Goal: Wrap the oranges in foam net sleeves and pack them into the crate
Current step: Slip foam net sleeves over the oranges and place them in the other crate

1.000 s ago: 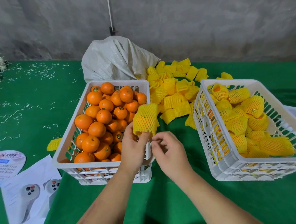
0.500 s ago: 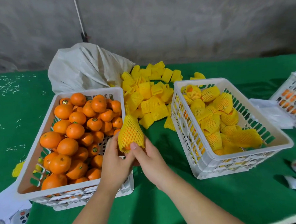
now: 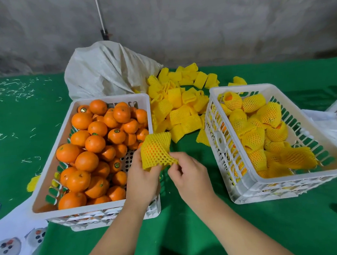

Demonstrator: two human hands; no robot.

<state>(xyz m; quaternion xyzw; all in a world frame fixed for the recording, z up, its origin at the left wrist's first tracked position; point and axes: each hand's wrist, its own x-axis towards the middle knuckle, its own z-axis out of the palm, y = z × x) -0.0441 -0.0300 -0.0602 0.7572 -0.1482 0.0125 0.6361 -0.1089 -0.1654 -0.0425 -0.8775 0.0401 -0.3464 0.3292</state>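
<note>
Orange in foam net sleeve point(image 3: 156, 150): gripped by left hand point(image 3: 142, 179), right hand point(image 3: 189, 173) pinching the sleeve's near edge. Packing crate point(image 3: 251, 189) lies right, nearer the right hand.

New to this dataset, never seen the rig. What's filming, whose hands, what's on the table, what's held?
There is no machine: a person works bare-handed, and the single picture comes from a wide-angle camera on their head, looking forward and down.

On the green cloth-covered table stand two white slatted plastic crates. The left crate holds bare oranges; the right crate holds oranges already in yellow foam net. Between them lies a pile of empty yellow foam net sleeves, spilling from a white woven sack.

The left hand holds an orange inside a yellow net sleeve. The right hand pinches the sleeve's lower edge, probably pulling it over the fruit.
</note>
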